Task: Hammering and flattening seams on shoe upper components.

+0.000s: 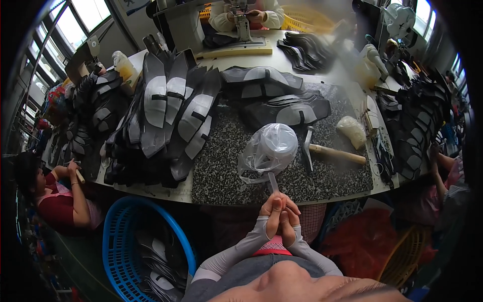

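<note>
Both of my hands are brought together in front of me at the near edge of the granite slab (211,186). My left hand (270,214) and my right hand (289,224) are closed, fingers folded against each other. At their fingertips ends a pale flat handle (273,182), which reaches from a round container wrapped in clear plastic (278,143). Whether the fingers grip this handle is hard to see. To the right of the container lies a hammer (337,153) with a wooden handle and metal head. Dark shoe-upper-like pieces with grey patches (289,113) are stacked beyond the container.
A tall heap of similar pieces (166,105) covers the slab's left. A pale lump in plastic (352,132) sits beyond the hammer. Below the table stand a blue basket (111,246) holding pieces and a yellow basket (402,254). Co-workers sit left, right and across at a sewing machine (243,25).
</note>
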The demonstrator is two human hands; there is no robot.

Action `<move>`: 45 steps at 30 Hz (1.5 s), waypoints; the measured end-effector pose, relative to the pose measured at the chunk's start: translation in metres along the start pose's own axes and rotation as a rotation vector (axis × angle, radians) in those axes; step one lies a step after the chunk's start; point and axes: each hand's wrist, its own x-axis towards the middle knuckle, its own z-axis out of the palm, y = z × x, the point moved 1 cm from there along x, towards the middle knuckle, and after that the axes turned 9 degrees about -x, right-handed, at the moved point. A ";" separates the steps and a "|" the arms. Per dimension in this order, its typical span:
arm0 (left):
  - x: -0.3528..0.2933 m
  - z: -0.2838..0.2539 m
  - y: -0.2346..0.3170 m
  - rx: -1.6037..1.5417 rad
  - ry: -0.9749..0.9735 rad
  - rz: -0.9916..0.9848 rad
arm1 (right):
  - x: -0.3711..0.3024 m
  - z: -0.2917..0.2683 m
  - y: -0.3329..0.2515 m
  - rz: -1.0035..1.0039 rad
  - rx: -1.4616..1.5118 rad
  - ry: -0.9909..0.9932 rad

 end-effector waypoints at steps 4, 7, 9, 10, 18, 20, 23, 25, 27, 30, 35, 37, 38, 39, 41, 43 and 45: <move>-0.002 -0.006 0.001 0.055 -0.004 0.063 | 0.004 -0.002 -0.006 0.019 -0.002 -0.077; -0.005 -0.005 0.012 0.058 0.021 0.043 | 0.012 -0.003 -0.009 0.007 -0.051 -0.139; -0.005 -0.012 0.017 0.069 0.045 0.106 | 0.015 -0.004 -0.008 0.031 -0.087 -0.255; -0.005 -0.014 0.023 0.052 0.072 0.157 | 0.015 -0.005 -0.009 0.034 -0.141 -0.337; -0.002 -0.002 0.032 -0.088 0.100 0.207 | 0.008 -0.011 0.003 0.041 -0.003 -0.252; -0.012 -0.004 0.017 -0.071 0.081 0.072 | 0.003 -0.010 0.057 -0.042 0.140 -0.077; -0.018 0.004 0.016 -0.154 0.112 0.072 | 0.001 0.007 0.005 -0.038 0.085 -0.085; -0.016 0.002 0.010 -0.125 0.089 0.052 | 0.006 0.001 0.004 -0.138 -0.046 -0.182; -0.017 0.000 0.018 -0.115 0.090 0.107 | 0.003 0.010 -0.005 -0.041 0.108 -0.173; -0.004 -0.008 0.035 -0.150 0.019 0.277 | -0.008 -0.010 0.045 -0.104 -0.010 -0.048; 0.007 -0.015 0.045 -0.136 -0.031 0.235 | 0.011 -0.009 -0.033 -0.059 -0.375 -0.249; 0.013 -0.017 0.041 -0.173 -0.028 0.260 | 0.014 -0.020 -0.032 -0.128 -0.327 -0.298; 0.019 -0.018 0.037 -0.182 -0.035 0.215 | 0.017 -0.030 -0.033 -0.203 -0.329 -0.254; 0.020 -0.015 0.041 -0.197 -0.039 0.201 | 0.019 -0.030 -0.040 -0.196 -0.327 -0.141; 0.021 -0.016 0.046 -0.354 -0.197 -0.126 | 0.026 -0.039 -0.052 -0.378 -0.463 0.128; 0.014 -0.009 0.045 -0.402 -0.102 -0.433 | 0.038 -0.051 -0.066 -0.821 -0.636 0.235; 0.011 0.001 0.037 -0.316 -0.124 -0.558 | 0.042 -0.066 -0.089 -1.035 -0.944 0.128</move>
